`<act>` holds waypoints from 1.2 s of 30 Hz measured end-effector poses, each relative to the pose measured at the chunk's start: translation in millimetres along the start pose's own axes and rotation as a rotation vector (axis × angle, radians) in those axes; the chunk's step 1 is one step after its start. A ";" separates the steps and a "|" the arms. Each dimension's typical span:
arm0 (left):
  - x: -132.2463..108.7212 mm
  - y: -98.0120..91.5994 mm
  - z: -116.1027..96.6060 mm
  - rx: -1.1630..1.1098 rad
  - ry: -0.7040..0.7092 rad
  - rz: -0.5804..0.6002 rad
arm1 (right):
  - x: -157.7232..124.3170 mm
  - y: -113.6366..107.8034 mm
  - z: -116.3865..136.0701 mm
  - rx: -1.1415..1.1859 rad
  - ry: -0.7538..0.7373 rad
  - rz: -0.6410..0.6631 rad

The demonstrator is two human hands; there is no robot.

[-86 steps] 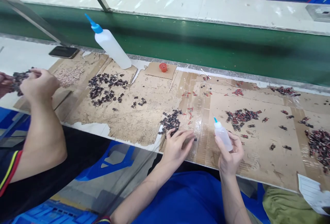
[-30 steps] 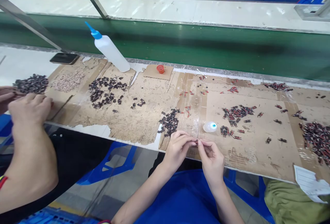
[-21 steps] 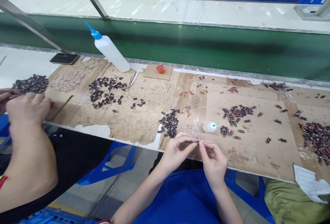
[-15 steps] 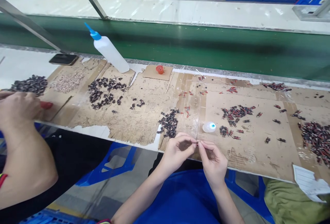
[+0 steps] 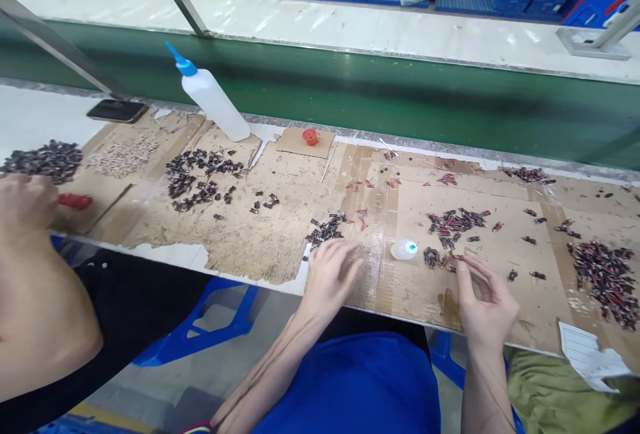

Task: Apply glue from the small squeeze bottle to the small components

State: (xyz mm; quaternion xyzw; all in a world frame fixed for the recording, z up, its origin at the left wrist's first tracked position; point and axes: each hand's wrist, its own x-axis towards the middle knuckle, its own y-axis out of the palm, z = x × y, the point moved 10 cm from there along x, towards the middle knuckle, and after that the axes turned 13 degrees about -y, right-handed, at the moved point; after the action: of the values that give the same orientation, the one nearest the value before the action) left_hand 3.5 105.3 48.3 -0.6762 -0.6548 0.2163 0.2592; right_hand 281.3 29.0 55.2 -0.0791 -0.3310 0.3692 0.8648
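Note:
My left hand (image 5: 330,277) is spread with thumb and fingers apart, at the near edge of a pile of small black parts (image 5: 327,229). Part of that pile is hidden behind the fingers. Farther right, my right hand (image 5: 487,301) has its thumb and forefinger close together, touching down by a row of small red-and-black parts (image 5: 436,258); what is between the fingertips is too small to make out. Between the hands lies a small translucent bottle with a blue tip (image 5: 404,249). Behind the row is a larger heap of red-and-black parts (image 5: 455,222).
Worn cardboard (image 5: 280,247) covers the bench. A white bottle with a blue nozzle (image 5: 215,104), a red cup (image 5: 310,137) and a phone (image 5: 117,111) stand or lie toward the back. At left, a co-worker's hand (image 5: 27,204) is near a red tool (image 5: 75,201).
My hands were together, pinching a tiny part at the bench edge. They have separated: the left moved slightly left to the black pile, the right moved right to the red-and-black parts.

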 end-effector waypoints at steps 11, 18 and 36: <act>21.3 -12.7 9.2 0.358 0.059 -0.258 | 2.5 85.6 37.6 -0.028 -0.344 0.405; 4.9 8.0 -12.7 0.242 0.218 -0.138 | -9.1 76.5 13.0 0.425 0.061 0.258; -4.0 26.5 -5.7 0.098 0.157 -0.019 | -28.5 76.4 -2.1 0.376 0.310 0.160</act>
State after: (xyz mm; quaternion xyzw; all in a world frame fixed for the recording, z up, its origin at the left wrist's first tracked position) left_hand 27.4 100.7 35.7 -0.6712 -0.6277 0.1919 0.3444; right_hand 223.4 64.1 9.8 0.0013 -0.1126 0.4748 0.8729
